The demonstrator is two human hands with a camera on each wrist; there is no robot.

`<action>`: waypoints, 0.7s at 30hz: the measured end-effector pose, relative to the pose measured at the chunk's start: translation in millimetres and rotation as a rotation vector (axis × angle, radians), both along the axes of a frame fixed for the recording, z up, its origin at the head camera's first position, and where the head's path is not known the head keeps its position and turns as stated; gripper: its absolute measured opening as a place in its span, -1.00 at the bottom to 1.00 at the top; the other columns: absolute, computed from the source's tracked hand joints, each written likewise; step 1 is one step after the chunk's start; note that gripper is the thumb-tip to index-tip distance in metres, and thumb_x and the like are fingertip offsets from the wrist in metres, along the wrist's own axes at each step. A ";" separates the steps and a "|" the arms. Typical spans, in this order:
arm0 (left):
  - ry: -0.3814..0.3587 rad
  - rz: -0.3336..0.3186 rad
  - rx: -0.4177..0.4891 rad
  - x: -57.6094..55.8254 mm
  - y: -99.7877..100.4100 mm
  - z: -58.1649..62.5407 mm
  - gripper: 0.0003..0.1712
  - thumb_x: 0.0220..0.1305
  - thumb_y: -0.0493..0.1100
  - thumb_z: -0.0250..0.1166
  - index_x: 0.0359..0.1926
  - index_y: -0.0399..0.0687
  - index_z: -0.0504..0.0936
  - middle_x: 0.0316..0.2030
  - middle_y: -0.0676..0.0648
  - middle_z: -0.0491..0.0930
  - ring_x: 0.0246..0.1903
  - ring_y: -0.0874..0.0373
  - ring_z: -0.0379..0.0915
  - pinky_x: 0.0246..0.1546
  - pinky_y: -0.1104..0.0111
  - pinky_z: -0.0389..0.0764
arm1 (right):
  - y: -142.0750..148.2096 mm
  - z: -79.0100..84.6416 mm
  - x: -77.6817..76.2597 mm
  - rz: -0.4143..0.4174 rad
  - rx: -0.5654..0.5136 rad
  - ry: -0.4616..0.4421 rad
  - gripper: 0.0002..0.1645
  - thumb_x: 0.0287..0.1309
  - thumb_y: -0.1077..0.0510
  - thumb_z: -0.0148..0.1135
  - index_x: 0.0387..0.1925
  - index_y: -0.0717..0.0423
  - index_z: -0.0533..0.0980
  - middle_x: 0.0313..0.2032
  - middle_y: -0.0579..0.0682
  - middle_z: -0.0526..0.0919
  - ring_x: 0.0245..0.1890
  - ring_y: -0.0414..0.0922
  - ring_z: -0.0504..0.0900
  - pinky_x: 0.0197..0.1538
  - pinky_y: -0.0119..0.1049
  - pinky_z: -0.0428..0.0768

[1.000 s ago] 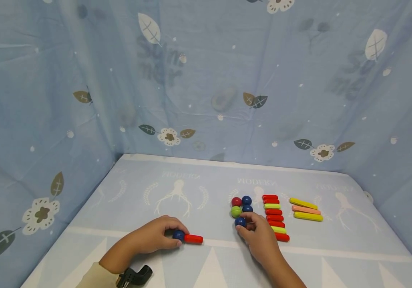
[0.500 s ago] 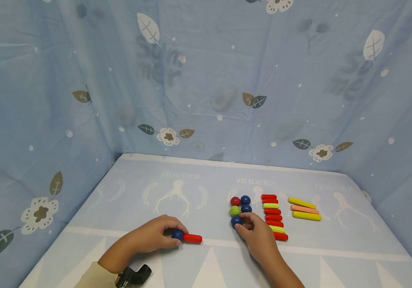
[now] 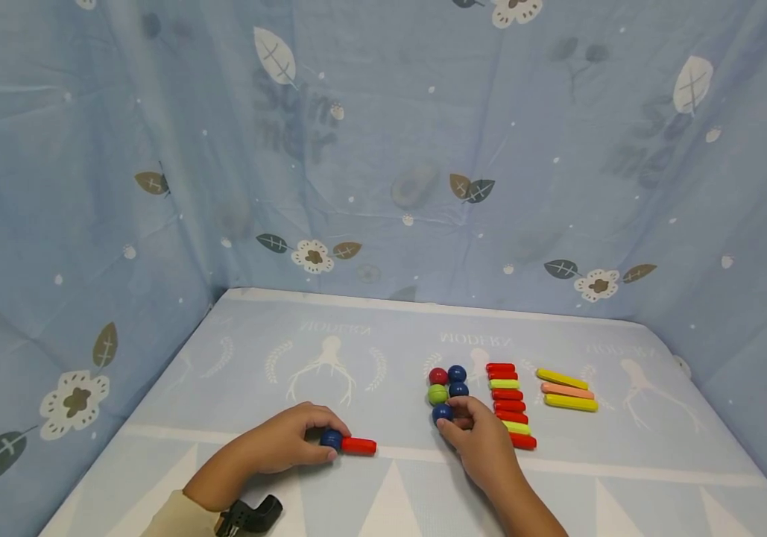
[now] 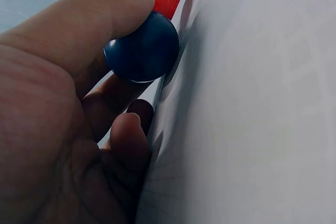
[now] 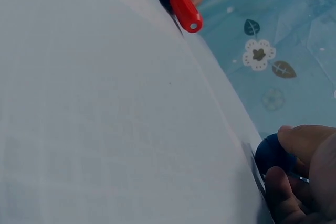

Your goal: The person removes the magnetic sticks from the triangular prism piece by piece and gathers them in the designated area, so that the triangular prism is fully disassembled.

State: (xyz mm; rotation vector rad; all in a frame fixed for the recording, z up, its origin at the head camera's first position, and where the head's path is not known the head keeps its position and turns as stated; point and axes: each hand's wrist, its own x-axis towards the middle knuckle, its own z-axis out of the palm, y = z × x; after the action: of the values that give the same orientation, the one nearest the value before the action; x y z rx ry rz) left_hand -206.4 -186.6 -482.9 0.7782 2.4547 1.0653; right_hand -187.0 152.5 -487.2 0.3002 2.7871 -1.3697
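Note:
My left hand (image 3: 289, 440) pinches a dark blue ball (image 4: 144, 48) between thumb and fingers at the near left of the table. A short red ribbed rod (image 3: 359, 446) sticks out from that ball toward the right, touching it. My right hand (image 3: 484, 440) holds another blue ball (image 3: 443, 413) at its fingertips, low on the table. Just beyond are a green ball (image 3: 437, 394), a red ball (image 3: 438, 376) and two more blue balls (image 3: 457, 374), grouped together. In the right wrist view, a bit of shiny metal shows beside the right hand's ball (image 5: 274, 152).
A column of short red and yellow-green rods (image 3: 507, 395) lies right of the balls, its near end partly behind the right hand. Further right are three longer rods, two yellow (image 3: 571, 403) and one orange (image 3: 567, 391). Patterned curtain (image 3: 383, 149) surrounds the table (image 3: 329, 313).
The blue ball at my right fingertips shifts slightly left, then a touch back to the right. My left hand stays in place with its ball and red rod.

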 end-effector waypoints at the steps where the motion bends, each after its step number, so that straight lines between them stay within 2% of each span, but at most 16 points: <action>1: 0.000 -0.001 0.000 0.2 0.0 0.0 -0.75 0.32 0.10 0.47 0.01 0.52 0.73 0.02 0.36 0.67 0.08 0.23 0.45 0.19 0.22 0.48 | 0.4 0.8 0.1 -0.003 -0.004 0.004 -0.48 0.19 0.00 0.56 0.17 -0.07 0.63 -0.07 -0.07 0.71 -0.09 -0.11 0.63 -0.05 -0.25 0.76; 8: -0.001 0.000 0.004 1.5 0.1 1.4 -0.75 0.32 0.09 0.47 0.01 0.51 0.74 0.02 0.36 0.67 0.07 0.24 0.44 0.18 0.24 0.48 | 0.7 6.4 0.1 -0.033 -0.008 0.022 -0.47 0.15 -0.01 0.59 0.13 0.01 0.64 -0.07 -0.03 0.67 -0.10 -0.09 0.63 -0.16 -0.32 0.76; 15: 0.004 0.001 0.001 1.2 -0.2 1.2 -0.75 0.32 0.10 0.47 0.01 0.51 0.74 0.02 0.36 0.67 0.08 0.24 0.45 0.20 0.23 0.48 | -11.3 18.2 9.0 -0.047 0.090 0.113 -0.51 0.15 -0.02 0.59 0.08 0.02 0.66 -0.12 -0.03 0.59 -0.10 -0.09 0.57 -0.11 -0.28 0.73; 18: 0.009 0.002 -0.007 0.4 0.0 0.4 -0.75 0.32 0.10 0.47 0.00 0.53 0.73 0.02 0.37 0.66 0.09 0.23 0.45 0.22 0.20 0.48 | -20.3 22.0 14.6 0.003 0.119 0.153 -0.53 0.16 -0.02 0.58 0.06 0.01 0.67 -0.15 -0.06 0.58 -0.12 -0.13 0.55 -0.07 -0.29 0.71; 21: 0.011 0.001 -0.008 -0.5 0.8 -0.6 -0.75 0.32 0.11 0.48 0.00 0.54 0.73 0.02 0.38 0.66 0.09 0.23 0.46 0.21 0.19 0.48 | -29.3 23.8 17.8 0.121 0.132 0.168 -0.57 0.16 -0.02 0.58 0.02 -0.01 0.67 -0.18 -0.09 0.59 -0.17 -0.17 0.54 -0.08 -0.33 0.70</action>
State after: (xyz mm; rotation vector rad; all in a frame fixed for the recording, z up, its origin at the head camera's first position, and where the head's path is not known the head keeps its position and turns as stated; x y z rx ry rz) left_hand -206.9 -185.7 -483.5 0.7832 2.4674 1.0536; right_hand -169.2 123.2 -463.5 0.0172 2.9810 -1.2427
